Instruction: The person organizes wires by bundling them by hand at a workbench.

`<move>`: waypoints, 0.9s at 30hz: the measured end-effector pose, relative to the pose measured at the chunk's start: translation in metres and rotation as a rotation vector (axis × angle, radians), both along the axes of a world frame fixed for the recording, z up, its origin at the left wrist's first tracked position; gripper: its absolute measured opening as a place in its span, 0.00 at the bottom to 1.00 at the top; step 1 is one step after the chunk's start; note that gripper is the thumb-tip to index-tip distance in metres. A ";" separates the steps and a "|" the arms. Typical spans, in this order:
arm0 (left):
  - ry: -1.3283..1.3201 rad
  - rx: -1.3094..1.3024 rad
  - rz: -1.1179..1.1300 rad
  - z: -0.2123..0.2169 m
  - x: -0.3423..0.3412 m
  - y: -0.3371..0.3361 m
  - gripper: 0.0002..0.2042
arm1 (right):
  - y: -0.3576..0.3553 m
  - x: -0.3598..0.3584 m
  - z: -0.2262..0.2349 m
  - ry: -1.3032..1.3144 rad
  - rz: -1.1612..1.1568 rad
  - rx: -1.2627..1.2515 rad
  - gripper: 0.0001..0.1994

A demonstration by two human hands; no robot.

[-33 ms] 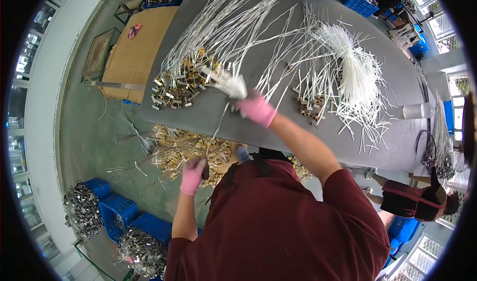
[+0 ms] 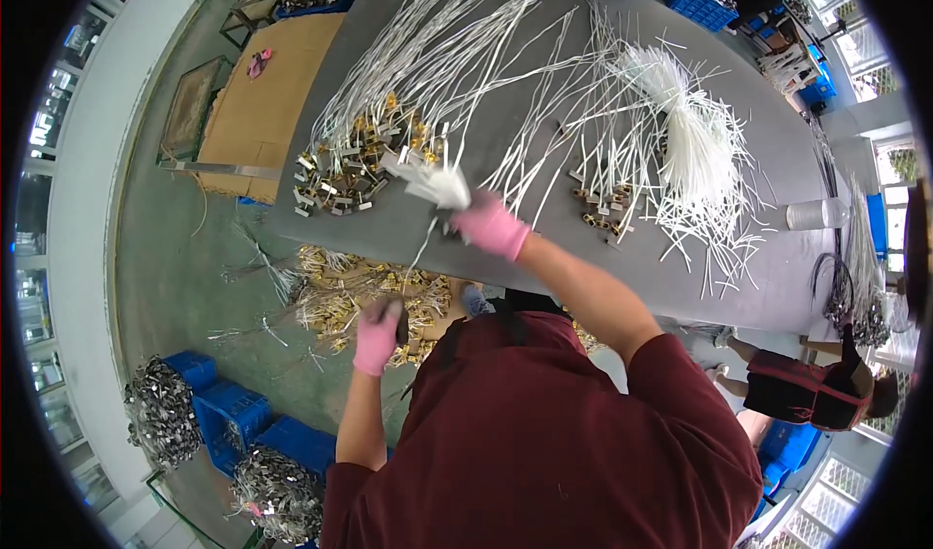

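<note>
My right hand (image 2: 492, 224), in a pink glove with dark fingers, is closed on a white bundle (image 2: 439, 184) above the table's near edge. Motion blurs the bundle, so its exact kind is unclear. One thin white strand (image 2: 422, 248) hangs below it, towards my left hand (image 2: 377, 339). That hand, gloved alike, is closed beside the table edge; what its fingers hold is too small to make out. Left of the bundle lies a pile of white wires (image 2: 428, 63) ending in metal and brass-coloured pieces (image 2: 340, 185). A thick white wire bundle (image 2: 695, 141) lies to the right.
The dark grey table (image 2: 408, 228) fills the middle. Below its edge are many brass-ended wires (image 2: 340, 296). Blue crates (image 2: 233, 418) and heaped metal parts (image 2: 160, 413) stand at lower left. A clear plastic container (image 2: 816, 215) sits at the right edge; another person (image 2: 807, 389) is beyond.
My right hand and the white bundle have moved slightly left and a little down. The left hand has barely moved.
</note>
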State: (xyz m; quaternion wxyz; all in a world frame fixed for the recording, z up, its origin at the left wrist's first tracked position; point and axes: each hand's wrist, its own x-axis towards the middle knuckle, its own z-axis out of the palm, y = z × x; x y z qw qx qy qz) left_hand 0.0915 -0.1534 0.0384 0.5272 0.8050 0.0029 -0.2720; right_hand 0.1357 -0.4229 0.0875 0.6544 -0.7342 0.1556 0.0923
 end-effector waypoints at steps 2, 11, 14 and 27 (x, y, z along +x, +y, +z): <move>-0.190 -0.004 0.045 -0.009 0.018 -0.020 0.13 | 0.020 -0.007 -0.022 0.204 0.020 0.294 0.12; -0.363 -0.180 0.012 -0.007 0.073 -0.113 0.24 | -0.008 0.000 -0.020 0.076 0.278 -0.067 0.10; -0.261 -0.332 0.044 -0.008 0.079 -0.129 0.23 | -0.031 0.004 0.004 0.137 0.279 0.042 0.11; -0.450 0.094 -0.089 -0.032 0.111 -0.184 0.13 | -0.121 -0.034 -0.044 0.009 -0.450 0.418 0.14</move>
